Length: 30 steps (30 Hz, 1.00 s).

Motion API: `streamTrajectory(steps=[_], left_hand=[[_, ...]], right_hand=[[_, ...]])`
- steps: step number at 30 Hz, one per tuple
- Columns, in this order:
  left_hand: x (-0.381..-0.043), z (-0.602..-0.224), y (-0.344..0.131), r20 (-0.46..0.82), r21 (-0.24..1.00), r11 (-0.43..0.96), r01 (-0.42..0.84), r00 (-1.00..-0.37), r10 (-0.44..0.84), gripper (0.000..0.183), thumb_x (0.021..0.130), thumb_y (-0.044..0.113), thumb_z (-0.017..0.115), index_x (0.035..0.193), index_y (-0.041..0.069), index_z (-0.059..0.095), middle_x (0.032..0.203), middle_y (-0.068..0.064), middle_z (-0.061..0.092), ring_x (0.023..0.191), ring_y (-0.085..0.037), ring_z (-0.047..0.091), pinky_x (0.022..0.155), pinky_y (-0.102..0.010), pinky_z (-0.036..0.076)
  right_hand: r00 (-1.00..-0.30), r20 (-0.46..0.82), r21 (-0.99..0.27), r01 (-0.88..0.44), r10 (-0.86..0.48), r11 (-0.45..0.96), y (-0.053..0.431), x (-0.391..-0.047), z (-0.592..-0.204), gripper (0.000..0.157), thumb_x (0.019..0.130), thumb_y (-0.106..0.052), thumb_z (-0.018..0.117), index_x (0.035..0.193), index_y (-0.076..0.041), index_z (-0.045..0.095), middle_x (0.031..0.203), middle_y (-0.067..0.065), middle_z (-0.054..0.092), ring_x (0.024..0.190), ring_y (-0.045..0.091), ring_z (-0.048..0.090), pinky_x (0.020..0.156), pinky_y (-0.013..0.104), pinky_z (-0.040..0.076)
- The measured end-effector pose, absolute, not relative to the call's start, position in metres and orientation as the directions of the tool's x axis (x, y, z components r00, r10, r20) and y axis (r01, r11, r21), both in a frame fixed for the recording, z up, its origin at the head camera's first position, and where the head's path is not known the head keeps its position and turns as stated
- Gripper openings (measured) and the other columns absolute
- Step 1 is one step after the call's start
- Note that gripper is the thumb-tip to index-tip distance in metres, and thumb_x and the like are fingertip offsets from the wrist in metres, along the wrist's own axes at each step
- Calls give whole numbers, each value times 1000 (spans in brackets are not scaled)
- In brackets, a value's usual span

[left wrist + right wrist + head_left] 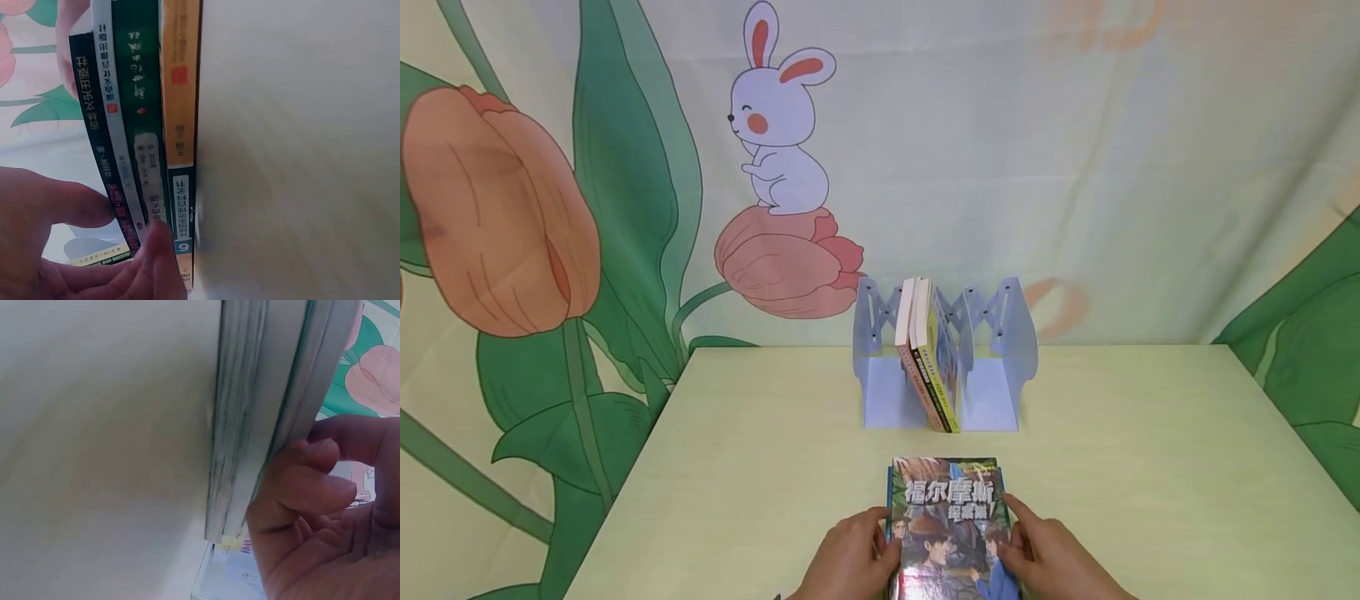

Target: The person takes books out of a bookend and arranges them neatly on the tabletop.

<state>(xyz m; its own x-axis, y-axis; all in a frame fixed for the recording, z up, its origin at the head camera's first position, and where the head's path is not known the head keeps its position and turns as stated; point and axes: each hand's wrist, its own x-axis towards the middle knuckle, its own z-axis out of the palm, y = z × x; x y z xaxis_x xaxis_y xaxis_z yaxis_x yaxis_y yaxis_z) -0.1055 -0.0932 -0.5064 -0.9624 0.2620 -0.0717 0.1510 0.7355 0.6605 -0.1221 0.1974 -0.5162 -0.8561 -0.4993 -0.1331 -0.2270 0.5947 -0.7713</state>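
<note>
A stack of several books (947, 554) lies flat on the table at the bottom of the head view, its top cover showing illustrated figures and large pale Chinese characters. My left hand (848, 557) holds its left side; in the left wrist view, thumb and fingertips meet the spines, which are black, white, green and orange-and-teal (181, 100). From the right side my right hand (1054, 557) grips the same stack, thumb over the edge of the top cover. Its curled fingers (290, 497) press against the page edges (240, 425) in the right wrist view.
Behind the stack stands a pale blue expandable book rack (990, 400) with a few thin books (928, 358) leaning left in its middle. The pale yellow table (760, 467) reaches back to a wall cloth (940, 167) printed with a rabbit and tulips.
</note>
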Motion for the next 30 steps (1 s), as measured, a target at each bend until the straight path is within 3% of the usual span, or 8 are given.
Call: streamTrajectory(steps=[6, 14, 17, 22, 30], left_hand=[[-107, -500, -94, -57, 640, 763, 85, -986, 157, 37, 91, 26, 62, 120, 4, 62, 89, 4, 60, 62, 0, 50, 55, -25, 39], [-117, -490, -100, 31, 638, 762, 115, -992, 123, 37, 92, 25, 61, 123, 6, 61, 92, 5, 61, 70, -1, 56, 58, -23, 40], [-119, -488, -101, 69, 626, 768, 137, -990, 120, 36, 93, 25, 61, 124, 7, 61, 93, 3, 62, 72, -5, 59, 59, -24, 41], [-124, -483, -102, 127, 612, 775, 158, -987, 101, 36, 92, 26, 62, 124, 10, 61, 95, 1, 65, 76, -9, 62, 62, -25, 42], [-138, -477, -102, 196, 602, 780, 170, -979, 62, 37, 93, 26, 63, 126, 11, 60, 92, 2, 66, 77, -9, 64, 64, -25, 44]], right_hand=[[-900, -154, -764, -153, -408, 627, 195, -125, -506, 64, 97, -22, 59, 151, -1, 30, 85, -5, 57, 57, 1, 49, 57, 23, 41], [-969, 41, -728, -196, -244, 657, 197, -128, -497, 61, 93, -17, 65, 148, -23, 39, 114, 1, 58, 86, 4, 62, 66, 23, 49], [-960, 156, -669, -275, -231, 691, 200, -129, -496, 63, 92, -19, 68, 148, -25, 40, 128, -1, 56, 103, 12, 63, 75, 31, 52], [-935, 257, -610, -352, -243, 710, 202, -131, -492, 67, 93, -26, 68, 151, -28, 35, 147, 0, 43, 125, 29, 56, 88, 53, 50], [-903, 331, -558, -421, -273, 715, 204, -136, -486, 74, 93, -27, 67, 155, -31, 28, 158, 6, 32, 136, 38, 44, 93, 65, 42]])
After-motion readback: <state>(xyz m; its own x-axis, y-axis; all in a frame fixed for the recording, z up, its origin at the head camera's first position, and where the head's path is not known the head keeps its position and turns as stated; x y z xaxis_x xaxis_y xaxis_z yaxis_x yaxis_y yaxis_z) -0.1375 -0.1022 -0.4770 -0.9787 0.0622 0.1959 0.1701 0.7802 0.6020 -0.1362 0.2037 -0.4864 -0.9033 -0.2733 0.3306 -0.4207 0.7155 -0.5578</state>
